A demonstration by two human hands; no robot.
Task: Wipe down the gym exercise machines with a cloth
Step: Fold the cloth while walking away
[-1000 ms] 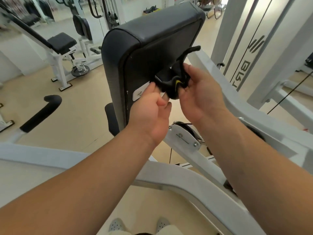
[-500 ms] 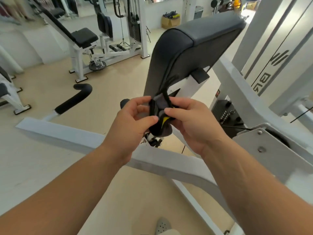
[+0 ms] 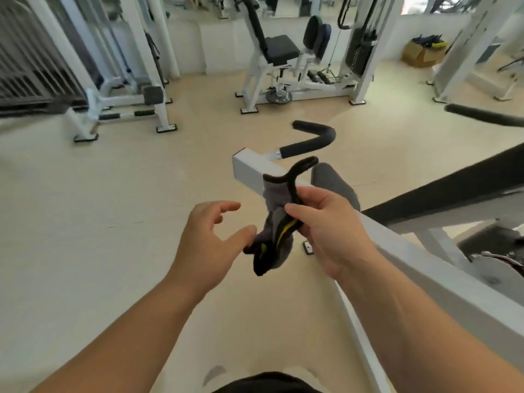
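Both hands are up in front of the body, over the pale floor (image 3: 113, 211). The right hand (image 3: 326, 225) grasps a dark grey cloth (image 3: 276, 245) with a yellow stripe, its thumb and curled fingers pinching the cloth around the middle. The lower end of the cloth hangs down between the two hands. A black strap (image 3: 297, 177) on the cloth loops upward above the right hand's fingers.

The left hand (image 3: 209, 242) is released, with fingers spread and slightly bent. Its thumb tip is at the cloth's lower left edge; I cannot tell whether it touches.

Just beyond the right hand runs the white bar (image 3: 249, 171) of a machine, its square end above the cloth. A black handle (image 3: 312, 140) sticks out past that end, and a dark pad (image 3: 331, 182) lies behind the right hand's knuckles. Far ahead of both hands stands another machine (image 3: 280, 46) with a black seat.
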